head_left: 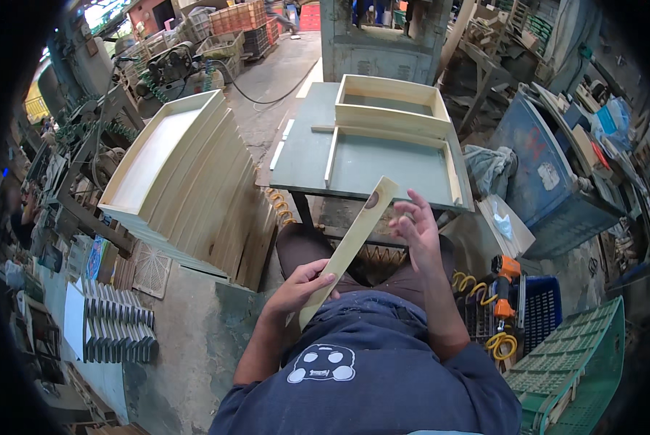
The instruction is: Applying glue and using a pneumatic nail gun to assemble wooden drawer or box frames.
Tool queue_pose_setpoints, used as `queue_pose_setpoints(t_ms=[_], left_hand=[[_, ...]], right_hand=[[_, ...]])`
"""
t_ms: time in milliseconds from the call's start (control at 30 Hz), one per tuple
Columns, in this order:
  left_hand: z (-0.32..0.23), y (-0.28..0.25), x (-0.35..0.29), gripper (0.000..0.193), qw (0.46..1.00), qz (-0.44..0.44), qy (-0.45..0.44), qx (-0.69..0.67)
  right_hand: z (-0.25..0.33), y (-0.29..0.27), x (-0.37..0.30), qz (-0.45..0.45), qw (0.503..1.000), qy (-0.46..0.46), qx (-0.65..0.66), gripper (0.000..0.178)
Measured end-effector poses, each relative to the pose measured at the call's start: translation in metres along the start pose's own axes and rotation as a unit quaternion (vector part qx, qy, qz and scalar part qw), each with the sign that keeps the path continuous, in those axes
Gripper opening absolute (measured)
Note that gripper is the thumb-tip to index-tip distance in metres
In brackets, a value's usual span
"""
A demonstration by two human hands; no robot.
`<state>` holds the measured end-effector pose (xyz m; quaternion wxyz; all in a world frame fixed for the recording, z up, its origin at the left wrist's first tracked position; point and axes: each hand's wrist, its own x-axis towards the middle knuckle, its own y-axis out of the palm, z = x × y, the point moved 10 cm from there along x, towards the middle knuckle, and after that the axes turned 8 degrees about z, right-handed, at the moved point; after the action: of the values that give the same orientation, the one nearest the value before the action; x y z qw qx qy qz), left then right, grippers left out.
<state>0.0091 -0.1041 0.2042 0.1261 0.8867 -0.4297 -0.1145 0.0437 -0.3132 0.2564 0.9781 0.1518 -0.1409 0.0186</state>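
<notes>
A long, pale wooden slat (355, 235) slants over my lap, its upper end near the table's front edge. My left hand (309, 283) is closed around its lower part, thumb on top. A dark half-round patch marks the slat near the upper end; whether it is a knot or a notch I cannot tell. My right hand (418, 226) is raised just right of that end, fingers apart and bent, holding nothing. Before me stands a grey-green table (303, 159). On its far side sits a rectangular wooden frame (394, 116), with thin wooden strips (331, 156) lying nearer.
Shallow wooden trays (187, 174) form a tall stack at left, beside piled angled pieces (118, 322). At right are an orange nail gun (507, 279) with a yellow coiled hose (500, 346), a blue crate (544, 304), a green crate (582, 370) and a big blue bin (539, 174).
</notes>
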Motion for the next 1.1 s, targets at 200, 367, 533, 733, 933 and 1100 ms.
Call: queue_pose_setpoints(t_ms=[200,367,533,733,933,1100], left_hand=[[0.008,0.008,-0.008,0.028,0.993,0.03,-0.05,0.104],[0.035,-0.056,-0.035,0.019,0.969,0.011,-0.149,0.195],[0.017,-0.125,-0.052,0.015,0.953,-0.189,-0.105,0.214],[0.006,-0.166,0.024,0.022,0.926,-0.3,0.149,0.173],[0.008,-0.19,0.099,0.025,0.9,-0.332,0.173,0.221],[0.001,-0.212,0.125,0.026,0.872,-0.386,0.191,0.232]], right_hand=[[-0.012,-0.028,-0.001,-0.008,0.999,0.026,0.035,0.042],[-0.013,-0.105,-0.031,-0.142,0.987,-0.008,0.077,0.029],[-0.03,-0.152,-0.049,-0.156,0.985,0.0,0.074,0.024],[-0.038,-0.212,-0.064,-0.226,0.972,0.006,-0.059,0.025],[-0.043,-0.264,-0.04,-0.238,0.937,-0.004,-0.257,0.018],[-0.048,-0.275,-0.014,-0.269,0.905,0.006,-0.33,0.016]])
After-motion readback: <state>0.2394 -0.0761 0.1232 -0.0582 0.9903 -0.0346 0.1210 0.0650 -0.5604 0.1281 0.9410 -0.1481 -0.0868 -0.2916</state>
